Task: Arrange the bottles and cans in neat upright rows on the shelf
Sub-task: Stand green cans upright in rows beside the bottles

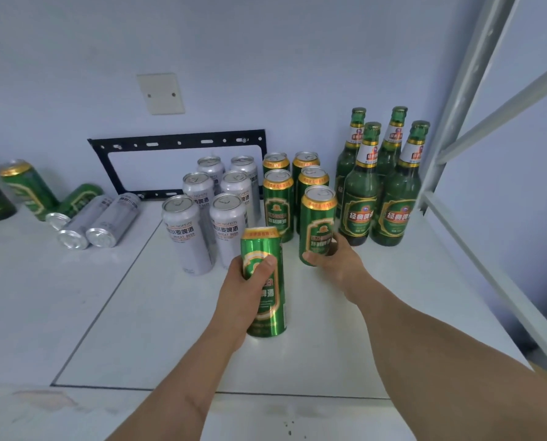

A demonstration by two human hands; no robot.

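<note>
My left hand (245,281) grips a green can (265,313) held upright in front of the rows, its base at or just above the shelf. My right hand (335,257) wraps the lower part of another green can (318,218), which stands at the front of the right green row. Behind it, several green cans (278,202) stand upright in two rows. To their left, several silver cans (186,230) stand in two rows. Several green bottles (359,198) stand upright at the right.
On the white shelf (113,313), silver cans (103,221) and a green can (78,197) lie on their sides at the left, beside an upright green can (27,186). A black bracket (176,144) leans on the back wall. Grey shelf posts (456,122) rise at the right.
</note>
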